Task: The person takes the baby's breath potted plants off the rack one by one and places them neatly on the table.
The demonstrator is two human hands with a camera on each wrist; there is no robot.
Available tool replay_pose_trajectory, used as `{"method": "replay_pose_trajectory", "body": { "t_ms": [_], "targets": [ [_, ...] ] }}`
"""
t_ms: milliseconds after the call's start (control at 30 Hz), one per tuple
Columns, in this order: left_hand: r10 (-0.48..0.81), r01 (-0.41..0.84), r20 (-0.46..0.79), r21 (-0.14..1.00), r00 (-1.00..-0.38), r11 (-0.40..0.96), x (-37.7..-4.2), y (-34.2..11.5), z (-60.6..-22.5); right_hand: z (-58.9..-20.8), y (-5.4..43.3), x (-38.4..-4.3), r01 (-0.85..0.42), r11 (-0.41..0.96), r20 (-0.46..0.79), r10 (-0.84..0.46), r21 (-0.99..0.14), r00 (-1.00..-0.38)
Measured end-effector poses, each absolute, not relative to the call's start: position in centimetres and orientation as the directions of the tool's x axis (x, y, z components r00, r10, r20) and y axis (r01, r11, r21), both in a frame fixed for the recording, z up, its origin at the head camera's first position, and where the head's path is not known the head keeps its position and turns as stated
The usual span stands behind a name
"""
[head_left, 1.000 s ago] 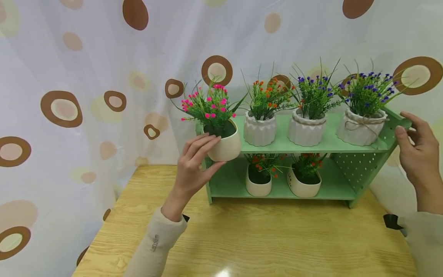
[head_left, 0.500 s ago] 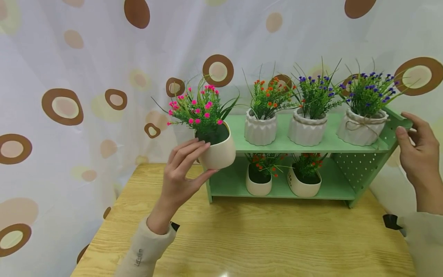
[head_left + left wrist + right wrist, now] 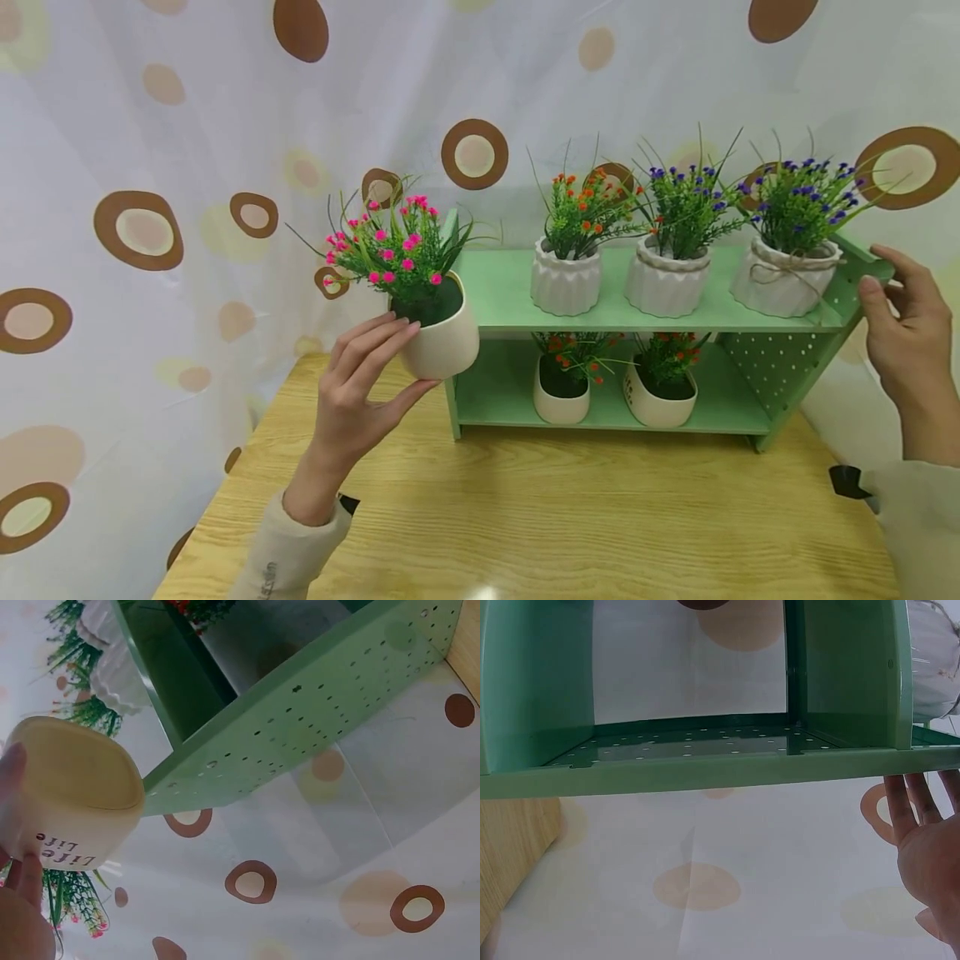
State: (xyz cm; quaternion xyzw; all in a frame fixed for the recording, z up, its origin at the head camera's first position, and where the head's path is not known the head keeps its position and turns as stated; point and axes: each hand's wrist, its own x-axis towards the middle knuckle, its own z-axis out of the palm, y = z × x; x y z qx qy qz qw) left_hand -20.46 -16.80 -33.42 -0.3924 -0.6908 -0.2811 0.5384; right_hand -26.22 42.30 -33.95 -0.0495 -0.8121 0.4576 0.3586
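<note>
You have soft, fairly even light in the head view. White glare catches the bench (image 3: pixel 570 517) nearer you than your left grip (image 3: pixel 347 396), and a faint shadow lies before the green shelf (image 3: pixel 491 287). Its lower tier (image 3: pixel 495 393), to that grip's right, looks dimmer. Both wrist views give you duller, cooler, slightly soft pictures.

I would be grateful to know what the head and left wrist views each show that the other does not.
Only the head view: the right hand and the twine bow on the rightmost white pot.
Only the left wrist view: the underside of the cream pot, its "Life" lettering and the outer face of the perforated left panel.
Both: the left hand holding that pot, its pink flowers, the green shelf and the dotted backdrop.
</note>
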Motion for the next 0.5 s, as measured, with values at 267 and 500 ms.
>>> {"method": "replay_pose_trajectory", "body": {
  "t_ms": [267, 500],
  "targets": [
    [0.211, 0.834, 0.969, -0.012, -0.126, 0.551, -20.8, -18.9, -34.1, -34.1, 42.4, -26.2, -0.245, 0.59, 0.541, 0.396, -0.769, -0.742],
    [0.224, 0.828, 0.972, -0.064, -0.075, 0.556, -21.4, -20.5, -34.7, -34.1, 42.4, -26.3, -0.247, 0.574, 0.534, 0.407, -0.781, -0.741]
  ]
}}
